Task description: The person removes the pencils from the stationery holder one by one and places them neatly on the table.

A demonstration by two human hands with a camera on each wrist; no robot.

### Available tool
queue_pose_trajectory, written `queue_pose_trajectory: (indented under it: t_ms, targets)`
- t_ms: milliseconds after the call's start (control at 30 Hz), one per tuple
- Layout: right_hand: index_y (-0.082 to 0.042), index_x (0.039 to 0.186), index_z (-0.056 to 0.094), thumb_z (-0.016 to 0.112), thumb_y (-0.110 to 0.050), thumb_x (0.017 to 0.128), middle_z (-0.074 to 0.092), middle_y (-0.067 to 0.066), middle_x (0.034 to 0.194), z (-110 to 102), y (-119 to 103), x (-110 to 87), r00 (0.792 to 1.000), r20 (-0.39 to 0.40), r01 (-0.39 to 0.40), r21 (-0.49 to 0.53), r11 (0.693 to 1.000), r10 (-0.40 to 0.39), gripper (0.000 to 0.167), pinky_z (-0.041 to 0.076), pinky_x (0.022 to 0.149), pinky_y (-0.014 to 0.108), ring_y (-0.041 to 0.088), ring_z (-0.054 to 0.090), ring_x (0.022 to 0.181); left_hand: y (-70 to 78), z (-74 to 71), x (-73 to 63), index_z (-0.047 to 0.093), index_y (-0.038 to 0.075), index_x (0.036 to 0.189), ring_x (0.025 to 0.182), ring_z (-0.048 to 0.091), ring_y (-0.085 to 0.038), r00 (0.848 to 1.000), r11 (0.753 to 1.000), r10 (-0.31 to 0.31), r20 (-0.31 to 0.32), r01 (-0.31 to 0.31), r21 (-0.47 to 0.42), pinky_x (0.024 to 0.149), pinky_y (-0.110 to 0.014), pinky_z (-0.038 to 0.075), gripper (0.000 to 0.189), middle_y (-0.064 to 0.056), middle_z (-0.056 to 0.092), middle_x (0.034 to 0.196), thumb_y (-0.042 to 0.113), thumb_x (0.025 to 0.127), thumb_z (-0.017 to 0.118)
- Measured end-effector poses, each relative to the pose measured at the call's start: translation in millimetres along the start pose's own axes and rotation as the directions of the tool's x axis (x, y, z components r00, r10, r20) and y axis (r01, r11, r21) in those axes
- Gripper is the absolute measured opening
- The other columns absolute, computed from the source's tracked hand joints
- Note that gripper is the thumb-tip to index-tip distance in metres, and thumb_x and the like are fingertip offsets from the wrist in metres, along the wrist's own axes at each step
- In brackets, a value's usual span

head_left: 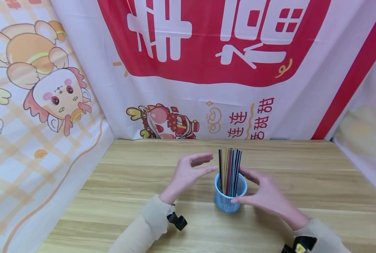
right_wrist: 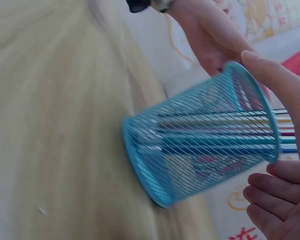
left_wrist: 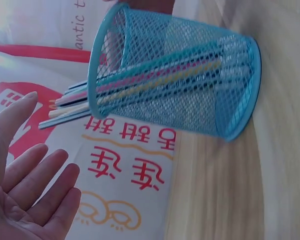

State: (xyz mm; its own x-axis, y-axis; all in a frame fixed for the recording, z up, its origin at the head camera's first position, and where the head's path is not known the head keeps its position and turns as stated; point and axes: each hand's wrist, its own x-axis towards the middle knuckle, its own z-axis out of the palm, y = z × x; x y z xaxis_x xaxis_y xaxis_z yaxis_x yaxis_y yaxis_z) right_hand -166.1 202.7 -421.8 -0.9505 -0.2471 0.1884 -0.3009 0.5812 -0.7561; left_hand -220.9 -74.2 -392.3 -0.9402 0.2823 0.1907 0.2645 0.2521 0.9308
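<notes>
Just below and right of the head frame's centre, the cup (head_left: 226, 206) is light blue with a mesh pattern; its sticks (head_left: 230, 168) show black, tan, dark red and blue-grey. The table (head_left: 127, 179) is pale tan with darker streaked grain. At the top, white characters (head_left: 267, 57) mark a red panel (head_left: 203, 68). The left cloth (head_left: 10, 151) is white, orange-checked. Both sleeves (head_left: 150, 218) are beige.

Left grip (head_left: 188, 173) relaxed, right grip (head_left: 266, 195) spread, thumbs (head_left: 246, 200) extended.
</notes>
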Motion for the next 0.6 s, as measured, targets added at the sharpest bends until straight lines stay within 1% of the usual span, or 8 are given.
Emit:
queue_pose_trajectory:
  t_ms: [67,133,233,333,433,500,600]
  targets:
    - [-0.002,0.157,0.05,0.1,-0.05,0.071,0.059,0.021,0.157,5,-1,0.0,1.0,-0.003,-0.013,0.017,1.0,0.013,0.111,0.047,0.117,0.068,0.047,0.06,0.14,-0.8,4.7,1.0,0.074,0.018,0.136,0.128,0.073,-0.026,1.0,1.0,0.005,0.001,-0.005,-0.013,0.116,-0.054,0.056,0.045,-0.004,0.078,0.134,0.031,0.094,0.086]
    - [-0.001,0.157,0.049,0.101,-0.048,0.07,0.059,0.022,0.156,8,-2,0.3,1.0,-0.01,-0.024,0.039,0.999,0.025,0.111,0.047,0.117,0.069,0.047,0.061,0.139,-0.8,8.9,2.8,0.075,0.019,0.134,0.123,0.075,-0.023,1.0,1.0,-0.003,-0.006,0.003,-0.025,0.111,-0.048,0.059,0.044,-0.003,0.079,0.131,0.032,0.093,0.087]
    - [-0.003,0.157,0.049,0.101,-0.045,0.07,0.059,0.021,0.156,11,-2,0.9,0.999,-0.019,-0.033,0.062,0.998,0.035,0.11,0.047,0.116,0.07,0.047,0.061,0.138,-0.5,14.8,5.8,0.077,0.02,0.132,0.116,0.078,-0.02,0.999,0.999,-0.023,-0.024,0.022,-0.048,0.103,-0.038,0.064,0.043,-0.003,0.081,0.127,0.033,0.092,0.088]
    - [-0.003,0.156,0.05,0.102,-0.042,0.071,0.061,0.02,0.154,13,-2,1.5,0.999,-0.031,-0.029,0.083,0.996,0.032,0.106,0.048,0.116,0.069,0.045,0.063,0.136,-0.5,19.6,8.4,0.078,0.02,0.13,0.11,0.079,-0.018,0.998,0.997,-0.046,-0.041,0.043,-0.068,0.098,-0.033,0.065,0.043,-0.002,0.082,0.122,0.033,0.091,0.089]
    - [-0.004,0.152,0.054,0.101,-0.038,0.073,0.065,0.018,0.15,14,-1,2.0,0.999,-0.038,-0.02,0.105,0.994,0.024,0.099,0.052,0.114,0.065,0.041,0.066,0.132,-0.4,23.3,10.2,0.078,0.019,0.128,0.107,0.08,-0.018,0.997,0.996,-0.057,-0.058,0.053,-0.076,0.097,-0.033,0.065,0.041,-0.003,0.083,0.119,0.032,0.09,0.09]
    - [-0.005,0.151,0.056,0.101,-0.036,0.074,0.067,0.016,0.148,15,0,2.3,0.999,-0.041,-0.017,0.123,0.992,0.023,0.094,0.055,0.113,0.059,0.037,0.068,0.13,-0.6,25.0,11.1,0.079,0.018,0.126,0.105,0.08,-0.018,0.996,0.996,-0.06,-0.072,0.054,-0.074,0.097,-0.033,0.065,0.039,-0.004,0.083,0.117,0.03,0.09,0.09]
    - [-0.004,0.15,0.057,0.1,-0.033,0.076,0.067,0.016,0.146,16,1,2.2,0.999,-0.04,-0.015,0.14,0.99,0.02,0.09,0.057,0.112,0.049,0.035,0.069,0.128,-0.7,26.8,12.1,0.08,0.016,0.121,0.102,0.08,-0.017,0.994,0.997,-0.056,-0.089,0.051,-0.058,0.095,-0.032,0.065,0.035,-0.005,0.084,0.114,0.028,0.09,0.089]
